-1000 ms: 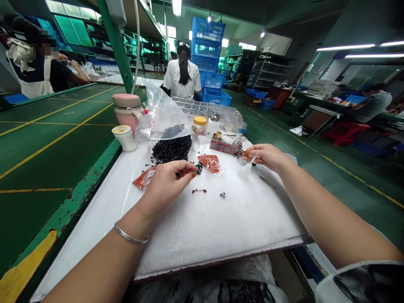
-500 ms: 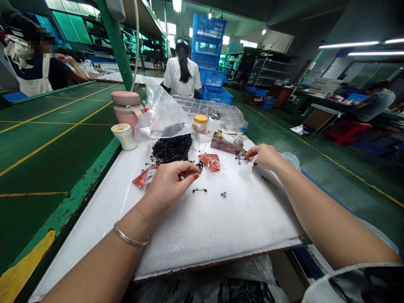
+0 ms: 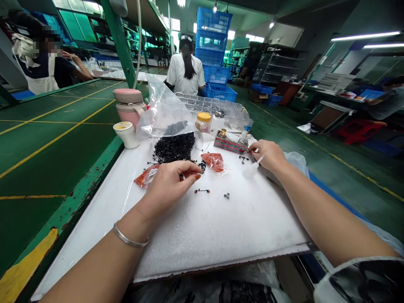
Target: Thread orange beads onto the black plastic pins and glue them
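My left hand (image 3: 176, 179) hovers over the white work surface with thumb and forefinger curled together; whatever is between them is too small to make out. Close behind it lie a heap of thin black plastic parts (image 3: 173, 147) and two clear bags of orange pieces, the right one (image 3: 213, 161) and the left one (image 3: 147, 176). A black rod with orange ends (image 3: 202, 191) rests in front. My right hand (image 3: 267, 153) is closed by the patterned box (image 3: 230, 143), pinching something thin and dark. Under its fingers are small black parts (image 3: 243, 159) and a white dropper bottle (image 3: 251, 169).
Several small grey rings (image 3: 226, 196) lie mid-surface. Behind stand a pink cup (image 3: 128, 105), a white tub (image 3: 126, 136), a yellow-lidded jar (image 3: 203, 122) and a clear compartment tray (image 3: 221, 107). A green bench (image 3: 63, 147) runs along the left. Co-workers sit farther off.
My right hand has lifted slightly away from the small black parts toward the patterned box, and the dropper bottle shows more fully. My left hand keeps its pose. The view has shifted slightly.
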`<state>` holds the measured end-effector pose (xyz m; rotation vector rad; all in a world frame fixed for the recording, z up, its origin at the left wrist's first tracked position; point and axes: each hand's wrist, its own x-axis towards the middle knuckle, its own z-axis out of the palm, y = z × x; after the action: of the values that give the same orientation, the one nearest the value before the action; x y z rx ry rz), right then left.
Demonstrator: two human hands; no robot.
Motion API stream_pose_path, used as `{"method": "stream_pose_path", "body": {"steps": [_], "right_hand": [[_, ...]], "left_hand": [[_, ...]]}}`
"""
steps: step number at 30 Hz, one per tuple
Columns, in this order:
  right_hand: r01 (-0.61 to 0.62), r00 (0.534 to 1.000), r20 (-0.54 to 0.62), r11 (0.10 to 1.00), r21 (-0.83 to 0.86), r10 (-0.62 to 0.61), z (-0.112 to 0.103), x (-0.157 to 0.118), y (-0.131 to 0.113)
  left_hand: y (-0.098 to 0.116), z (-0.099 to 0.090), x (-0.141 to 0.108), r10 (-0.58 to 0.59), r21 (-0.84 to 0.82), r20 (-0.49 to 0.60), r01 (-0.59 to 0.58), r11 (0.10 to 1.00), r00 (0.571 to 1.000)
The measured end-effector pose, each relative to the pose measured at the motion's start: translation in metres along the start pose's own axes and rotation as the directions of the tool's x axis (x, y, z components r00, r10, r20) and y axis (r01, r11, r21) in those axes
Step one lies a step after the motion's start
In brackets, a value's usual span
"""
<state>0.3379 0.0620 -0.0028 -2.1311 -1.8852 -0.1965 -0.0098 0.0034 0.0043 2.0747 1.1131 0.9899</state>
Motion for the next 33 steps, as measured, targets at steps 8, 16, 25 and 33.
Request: {"method": "stream_pose_path", "body": {"steps": [8,16,25,33], "right_hand": [[0.051,0.934,-0.352,0.959,0.279,0.053,-0.065,-0.023,-0.009],[0.334,0.889,-0.43,0.869,0.366,-0.161,-0.073,-0.093,-0.098],[0.501,0.849,-0.368,0.796,0.34,-0.378,-0.041,-0.115,-0.139],[0.347,0.927,-0.059,0.789,0.507,-0.369,-0.038,-0.129,-0.133]], "left_hand": [[0.006,0.001,-0.001,0.024,0.014,-0.003,-0.024,1.0,1.0],[0.012,0.007,-0.007,-0.024,-0.3,0.145,0.067,0.952,0.989],[0.008,0.013,-0.004,-0.093,-0.499,0.225,0.197,0.844,0.97],[0.011,0.0,-0.006,-0.033,-0.202,0.269,0.09,0.975,0.963]]}}
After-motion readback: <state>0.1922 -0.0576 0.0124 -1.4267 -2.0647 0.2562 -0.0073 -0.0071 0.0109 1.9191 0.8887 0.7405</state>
